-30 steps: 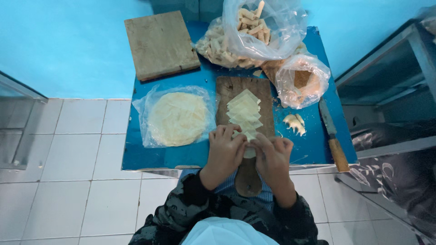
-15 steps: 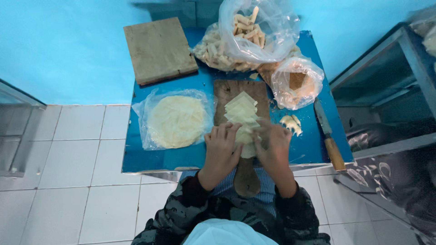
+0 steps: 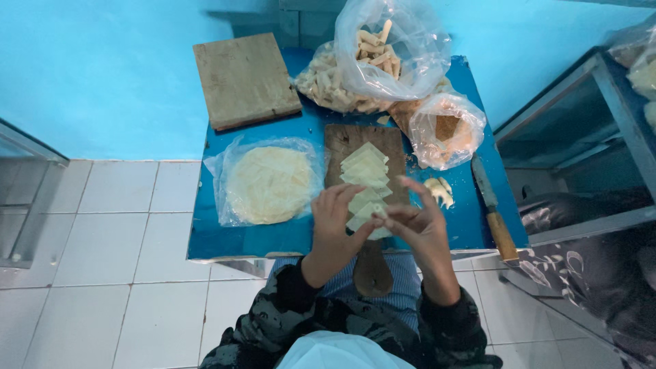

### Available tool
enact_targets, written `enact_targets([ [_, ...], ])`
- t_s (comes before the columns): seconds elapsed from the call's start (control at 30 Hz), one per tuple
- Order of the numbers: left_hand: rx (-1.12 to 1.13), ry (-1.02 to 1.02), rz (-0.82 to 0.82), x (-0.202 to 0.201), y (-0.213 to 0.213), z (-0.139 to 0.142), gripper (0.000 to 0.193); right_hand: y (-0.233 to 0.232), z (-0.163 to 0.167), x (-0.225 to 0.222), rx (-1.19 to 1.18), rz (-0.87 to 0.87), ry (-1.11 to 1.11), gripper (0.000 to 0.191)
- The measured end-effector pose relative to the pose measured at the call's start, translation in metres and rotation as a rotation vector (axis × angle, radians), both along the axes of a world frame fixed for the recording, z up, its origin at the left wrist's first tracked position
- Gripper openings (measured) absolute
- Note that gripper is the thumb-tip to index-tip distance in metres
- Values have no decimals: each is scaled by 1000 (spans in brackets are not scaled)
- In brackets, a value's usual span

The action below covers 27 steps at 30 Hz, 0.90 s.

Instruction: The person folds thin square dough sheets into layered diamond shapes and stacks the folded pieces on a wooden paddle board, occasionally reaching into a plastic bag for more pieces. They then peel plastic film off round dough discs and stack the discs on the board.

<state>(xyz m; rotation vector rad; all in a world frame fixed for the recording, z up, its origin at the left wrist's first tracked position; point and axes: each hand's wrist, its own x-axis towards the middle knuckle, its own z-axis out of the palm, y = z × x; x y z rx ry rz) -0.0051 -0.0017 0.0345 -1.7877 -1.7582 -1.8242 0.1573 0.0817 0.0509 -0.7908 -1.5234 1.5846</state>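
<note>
Over the worn wooden board [image 3: 348, 140] on the blue table [image 3: 205, 239], the left hand [image 3: 335, 229] and right hand [image 3: 420, 229] pinch one thin pale dough square [image 3: 369, 213] in a shared grip; more squares [image 3: 364, 166] lie stacked behind; a round flat dough sheet [image 3: 268, 184] rests on crinkled plastic.

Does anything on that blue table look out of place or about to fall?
The knife lies at the right edge of the blue table, its wooden handle poking past the near corner. The cutting board handle also overhangs the front edge. Nothing looks spilled.

even cool daylight, soft shadows (slightly soft focus)
</note>
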Motion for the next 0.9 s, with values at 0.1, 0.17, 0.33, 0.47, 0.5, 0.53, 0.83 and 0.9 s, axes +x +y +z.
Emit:
enact_targets([
  [0.1,-25,-57,-23,-5,-6,-6,55,-3,20,-1,530,-279,173,55],
  [0.17,-44,-88,-22,-7,-9,-10,50,13,40,-6,962,-516,322,48],
  [0.33,-8,-91,1,-7,-11,-15,40,78,95,-29,1311,-576,-264,49],
  [0.47,-7,-73,10,-12,-12,-17,38,111,95,-32,1074,-481,-348,52],
  [0.5,-6,-65,24,-13,-11,-18,38,116,89,-23,1077,-525,-455,47],
  [0.53,-7,-60,25,-15,-12,-18,38,123,81,-14,1074,-567,-565,43],
  [0.83,-40,-67,19,-12,-12,-23,32,167,-13,23,918,-441,-811,43],
  [0.9,-34,-23,21,-11,-11,-23,32,175,-18,19,814,-457,-741,41],
])
